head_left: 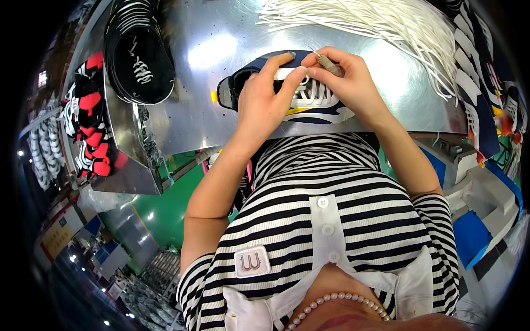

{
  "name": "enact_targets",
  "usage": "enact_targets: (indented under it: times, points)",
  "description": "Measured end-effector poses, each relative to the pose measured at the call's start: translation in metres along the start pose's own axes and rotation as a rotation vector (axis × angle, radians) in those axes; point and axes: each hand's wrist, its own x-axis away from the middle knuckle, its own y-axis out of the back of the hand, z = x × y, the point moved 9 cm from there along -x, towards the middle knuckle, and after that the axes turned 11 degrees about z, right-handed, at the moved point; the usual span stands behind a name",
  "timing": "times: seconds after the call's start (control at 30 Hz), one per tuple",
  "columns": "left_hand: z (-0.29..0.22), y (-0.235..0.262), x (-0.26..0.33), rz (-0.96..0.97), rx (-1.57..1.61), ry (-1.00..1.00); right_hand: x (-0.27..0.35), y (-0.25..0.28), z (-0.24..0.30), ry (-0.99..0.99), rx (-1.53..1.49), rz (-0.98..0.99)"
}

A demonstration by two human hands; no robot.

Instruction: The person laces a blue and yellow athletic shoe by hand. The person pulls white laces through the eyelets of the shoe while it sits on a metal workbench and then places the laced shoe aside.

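A navy and white shoe upper with yellow accents lies on its side along the metal table, its collar toward the left. White lace runs across it in several rows. My left hand is closed over the collar end, with the index finger on the far edge and the thumb on the eyelet area. In my right hand is a small hand tool with a wrapped, tan-grey handle and a thin metal tip, held over the eyelets. Both thumbs nearly meet there; whether the left one pinches the lace is hidden.
A big heap of loose white laces covers the table's far right. Stacked black shoe uppers stand at the left. Red, black and white uppers hang beyond the left edge, more navy and white ones at the right. Grey and blue bins stand below right.
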Motion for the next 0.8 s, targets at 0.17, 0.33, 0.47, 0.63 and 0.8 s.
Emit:
enact_targets:
  times: [0.17,0.33,0.47,0.63,0.8]
  points:
    - [0.001,0.000,0.004,-0.026,-0.030,-0.015,0.002,-0.002,0.007,0.082,0.158,-0.082]
    - [-0.001,-0.001,0.005,-0.028,0.006,0.003,0.007,0.004,0.015,0.115,0.299,-0.114]
    - [-0.001,-0.003,0.005,-0.010,0.060,0.035,0.024,0.007,0.029,0.123,0.442,-0.142]
    - [0.001,-0.001,0.006,-0.038,0.016,0.027,0.033,0.006,0.028,0.028,0.577,-0.037]
    - [0.000,-0.003,0.005,-0.019,0.008,0.016,0.027,0.003,0.034,0.096,0.694,-0.024]
